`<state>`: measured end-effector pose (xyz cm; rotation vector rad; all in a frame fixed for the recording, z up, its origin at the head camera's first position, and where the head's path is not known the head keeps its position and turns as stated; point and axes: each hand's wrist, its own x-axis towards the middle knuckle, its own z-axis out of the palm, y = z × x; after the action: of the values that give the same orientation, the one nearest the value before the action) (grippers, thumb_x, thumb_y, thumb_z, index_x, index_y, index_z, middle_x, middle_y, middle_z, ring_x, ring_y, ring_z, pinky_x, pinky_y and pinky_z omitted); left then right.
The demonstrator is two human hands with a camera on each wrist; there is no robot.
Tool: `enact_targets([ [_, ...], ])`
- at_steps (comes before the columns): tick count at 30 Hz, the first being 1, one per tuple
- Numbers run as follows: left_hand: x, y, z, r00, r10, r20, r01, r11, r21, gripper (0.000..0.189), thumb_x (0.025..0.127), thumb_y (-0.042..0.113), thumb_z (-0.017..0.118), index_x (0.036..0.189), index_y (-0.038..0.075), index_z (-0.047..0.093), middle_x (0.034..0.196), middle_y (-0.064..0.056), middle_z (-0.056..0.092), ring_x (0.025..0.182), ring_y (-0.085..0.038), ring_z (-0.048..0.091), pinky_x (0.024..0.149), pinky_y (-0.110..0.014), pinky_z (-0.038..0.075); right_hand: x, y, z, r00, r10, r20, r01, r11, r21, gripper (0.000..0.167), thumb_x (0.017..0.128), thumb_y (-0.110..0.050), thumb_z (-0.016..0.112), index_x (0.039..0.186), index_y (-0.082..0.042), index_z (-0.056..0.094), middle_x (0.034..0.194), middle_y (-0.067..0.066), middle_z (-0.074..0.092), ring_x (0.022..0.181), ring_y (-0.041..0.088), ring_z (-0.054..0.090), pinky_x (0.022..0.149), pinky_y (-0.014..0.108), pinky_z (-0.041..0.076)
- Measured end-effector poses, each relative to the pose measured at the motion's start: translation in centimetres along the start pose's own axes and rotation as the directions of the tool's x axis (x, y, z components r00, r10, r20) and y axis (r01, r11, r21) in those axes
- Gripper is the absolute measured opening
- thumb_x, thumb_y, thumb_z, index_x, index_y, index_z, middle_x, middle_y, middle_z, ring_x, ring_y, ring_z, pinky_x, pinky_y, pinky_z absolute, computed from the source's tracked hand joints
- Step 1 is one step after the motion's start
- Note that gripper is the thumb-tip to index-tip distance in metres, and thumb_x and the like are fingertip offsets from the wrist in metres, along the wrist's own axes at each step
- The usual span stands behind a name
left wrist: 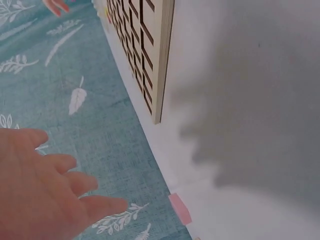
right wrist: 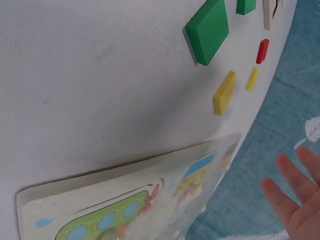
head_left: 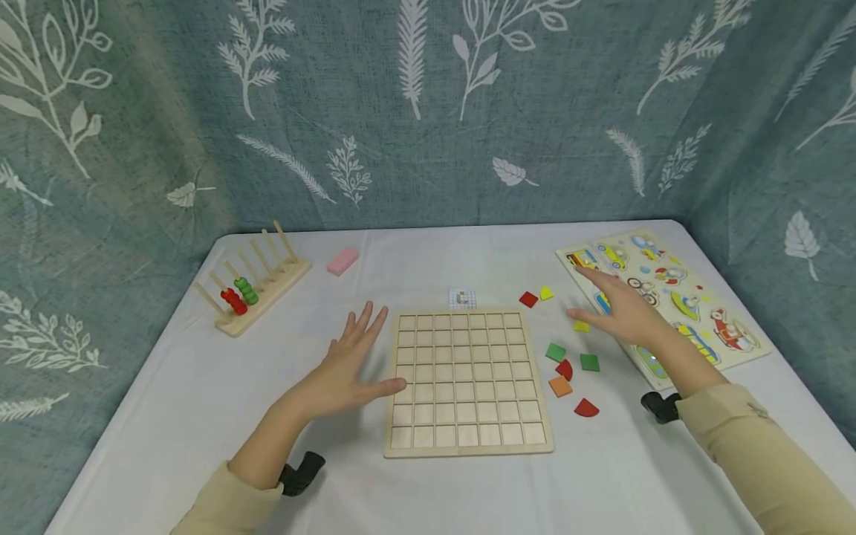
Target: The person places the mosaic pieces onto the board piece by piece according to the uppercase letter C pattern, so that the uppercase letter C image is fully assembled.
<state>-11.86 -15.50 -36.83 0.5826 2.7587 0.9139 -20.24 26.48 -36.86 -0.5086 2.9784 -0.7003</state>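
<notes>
A wooden grid board (head_left: 471, 383) with rows of square cells lies on the white table. My left hand (head_left: 344, 365) hovers at its left side with fingers spread, holding nothing; the same hand (left wrist: 50, 195) shows in the left wrist view. Over the left edge of a picture puzzle board (head_left: 709, 297), my right hand (head_left: 622, 306) is held with straight fingers and nothing in it. Below and left of it are colored pieces: a yellow piece (right wrist: 225, 94), a green square (head_left: 590, 362), another green square (head_left: 555, 351), an orange square (head_left: 560, 386) and a red quarter-circle (head_left: 586, 408).
At the back left stands a wooden peg rack (head_left: 267, 293) with red beads (head_left: 233, 301) and green beads (head_left: 245, 290). A pink block (head_left: 343, 261) lies near it. Behind the grid board is a small printed card (head_left: 462, 299). A patterned curtain (head_left: 428, 148) hangs around the table.
</notes>
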Motion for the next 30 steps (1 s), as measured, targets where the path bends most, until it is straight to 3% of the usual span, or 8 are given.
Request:
enact_targets([
  [7, -0.4, 0.1, 0.5, 1.0, 0.001, 0.027, 0.002, 0.996, -0.092, 0.1, 0.078, 0.052, 0.064, 0.148, 0.023, -0.001, 0.152, -0.006, -0.01, 0.136, -0.035, -0.013, 0.1, -0.067, 0.003, 0.7, 0.3, 0.4, 1.0, 0.012, 0.004, -0.012, 1.0, 0.027, 0.081, 0.082, -0.046, 0.063, 0.144, -0.006, 0.028, 0.143, 0.022, 0.032, 0.125, 0.041, 0.034, 0.096, 0.059, 0.03],
  [12, -0.8, 0.2, 0.9, 0.998, -0.01, 0.064, 0.019, 0.987, -0.157, 0.101, 0.078, 0.049, 0.066, 0.148, 0.025, -0.003, 0.152, -0.005, -0.012, 0.136, -0.036, -0.013, 0.098, -0.069, 0.005, 1.2, 0.4, 0.6, 1.0, 0.007, 0.031, -0.008, 0.999, 0.032, 0.08, 0.083, -0.047, 0.061, 0.144, -0.006, 0.028, 0.142, 0.023, 0.032, 0.123, 0.041, 0.036, 0.096, 0.059, 0.031],
  [19, -1.4, 0.7, 1.2, 0.995, 0.019, 0.1, 0.008, 0.963, -0.27, 0.099, 0.081, 0.042, 0.067, 0.148, 0.026, -0.004, 0.152, -0.009, -0.012, 0.136, -0.036, -0.012, 0.098, -0.068, 0.007, 2.0, 0.6, 1.2, 1.0, -0.004, 0.028, 0.003, 1.0, 0.021, 0.075, 0.083, -0.041, 0.064, 0.141, -0.005, 0.033, 0.138, 0.022, 0.039, 0.119, 0.041, 0.042, 0.093, 0.057, 0.036],
  [26, -2.0, 1.0, 1.7, 0.993, 0.045, 0.108, -0.01, 0.953, -0.303, 0.097, 0.081, 0.039, 0.067, 0.148, 0.026, -0.003, 0.152, -0.007, -0.01, 0.136, -0.035, -0.011, 0.099, -0.067, 0.007, 2.7, 0.5, 1.8, 0.999, -0.034, 0.03, 0.034, 0.999, 0.012, 0.071, 0.083, -0.034, 0.066, 0.138, 0.0, 0.037, 0.136, 0.024, 0.041, 0.115, 0.042, 0.046, 0.093, 0.055, 0.037],
  [30, -2.4, 1.3, 2.1, 0.992, 0.025, 0.121, 0.016, 0.947, -0.321, 0.098, 0.081, 0.04, 0.067, 0.148, 0.025, -0.004, 0.153, -0.007, -0.008, 0.137, -0.032, -0.008, 0.102, -0.064, 0.007, 3.1, 0.4, 2.0, 0.999, -0.032, 0.042, 0.031, 0.999, 0.024, 0.069, 0.083, -0.034, 0.066, 0.137, -0.001, 0.039, 0.136, 0.022, 0.041, 0.116, 0.041, 0.046, 0.093, 0.054, 0.037],
])
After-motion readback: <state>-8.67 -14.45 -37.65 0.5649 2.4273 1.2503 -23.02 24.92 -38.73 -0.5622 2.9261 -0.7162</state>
